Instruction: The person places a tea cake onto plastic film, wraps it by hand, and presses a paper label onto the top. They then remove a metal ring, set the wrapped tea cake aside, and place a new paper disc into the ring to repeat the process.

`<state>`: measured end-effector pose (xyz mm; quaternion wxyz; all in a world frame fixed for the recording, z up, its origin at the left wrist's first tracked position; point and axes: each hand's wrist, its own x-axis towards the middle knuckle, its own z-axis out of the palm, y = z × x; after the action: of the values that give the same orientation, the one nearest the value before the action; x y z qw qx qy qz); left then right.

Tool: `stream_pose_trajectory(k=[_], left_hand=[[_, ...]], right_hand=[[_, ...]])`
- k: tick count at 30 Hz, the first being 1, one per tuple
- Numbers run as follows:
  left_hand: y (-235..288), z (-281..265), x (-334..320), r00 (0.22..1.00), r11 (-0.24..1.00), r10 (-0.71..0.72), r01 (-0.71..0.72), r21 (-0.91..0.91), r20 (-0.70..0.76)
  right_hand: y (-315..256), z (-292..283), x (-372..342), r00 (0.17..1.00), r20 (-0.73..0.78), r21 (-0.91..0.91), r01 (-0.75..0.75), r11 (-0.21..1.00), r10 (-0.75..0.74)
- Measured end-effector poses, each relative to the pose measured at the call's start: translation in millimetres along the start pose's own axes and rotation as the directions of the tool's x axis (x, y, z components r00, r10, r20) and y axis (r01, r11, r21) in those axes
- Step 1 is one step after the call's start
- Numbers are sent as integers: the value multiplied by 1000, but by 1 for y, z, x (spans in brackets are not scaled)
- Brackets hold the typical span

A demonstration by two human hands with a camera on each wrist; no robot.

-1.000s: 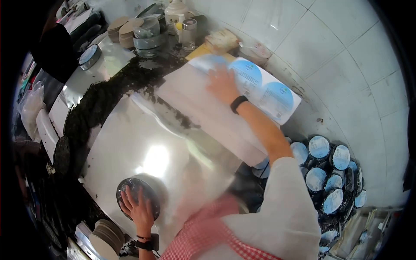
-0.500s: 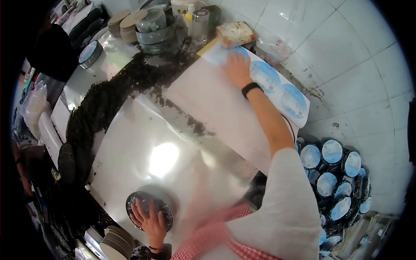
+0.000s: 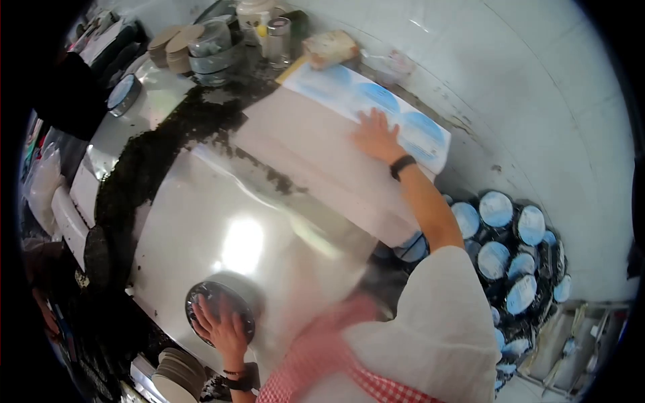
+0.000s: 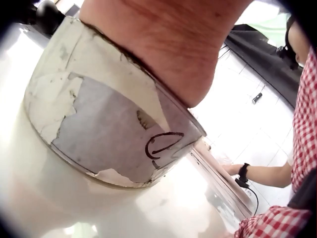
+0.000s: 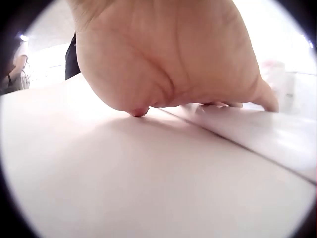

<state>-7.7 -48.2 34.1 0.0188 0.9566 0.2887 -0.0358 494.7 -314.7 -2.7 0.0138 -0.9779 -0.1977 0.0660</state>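
Observation:
My left hand (image 3: 219,327) rests with spread fingers on top of a round ring mould (image 4: 109,129), whose dark filling shows around the fingers in the head view. In the left wrist view the mould's wall carries torn pale tape and a black pen mark, and the palm lies over its rim. The mould sits on a shiny sheet (image 3: 181,228). Farther right, my right hand (image 3: 378,139) touches a stack of pale paper (image 3: 309,148) with extended fingers. Its fingertips reach a white strip of round blue labels (image 3: 424,138) along the far side.
Dark loose leafy matter (image 3: 141,154) covers the table left of the shiny sheet. Several wrapped discs with blue labels (image 3: 496,209) are heaped at the right. A glass jar (image 3: 278,41) and a wrapped packet (image 3: 330,48) stand at the back. Round boards (image 3: 178,376) are stacked at the front left.
My right hand has slid right along the label strip, from the far-left label towards the right-hand one. The left hand stays on the mould. The head view has shifted.

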Motion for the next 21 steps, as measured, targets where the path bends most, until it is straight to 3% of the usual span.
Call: stream_pose_trajectory(k=[4, 7, 10, 13, 16, 19, 21], left_hand=[[-7, 13, -1, 993, 997, 61, -56, 49, -100], [-10, 10, 0, 994, 996, 84, -81, 40, -76], [-12, 14, -3, 992, 994, 94, -90, 55, -79], [-14, 17, -3, 989, 992, 104, -95, 88, -104], [-14, 21, -3, 986, 989, 112, -98, 112, -126], [-15, 20, -2, 991, 993, 94, -86, 85, -95], [-15, 19, -1, 992, 994, 90, -84, 68, -87]], right_hand=[[122, 24, -85, 967, -244, -95, 55, 994, -77], [146, 12, -96, 931, -325, -58, 155, 986, -166], [110, -37, -83, 996, 34, -207, 88, 974, -83], [135, -26, -40, 924, 171, -326, 380, 866, -341], [162, -39, -24, 905, 175, -63, 403, 913, -388], [159, -62, -49, 969, 85, 164, 217, 962, -233], [155, -37, -53, 941, -191, 102, 303, 947, -281]])
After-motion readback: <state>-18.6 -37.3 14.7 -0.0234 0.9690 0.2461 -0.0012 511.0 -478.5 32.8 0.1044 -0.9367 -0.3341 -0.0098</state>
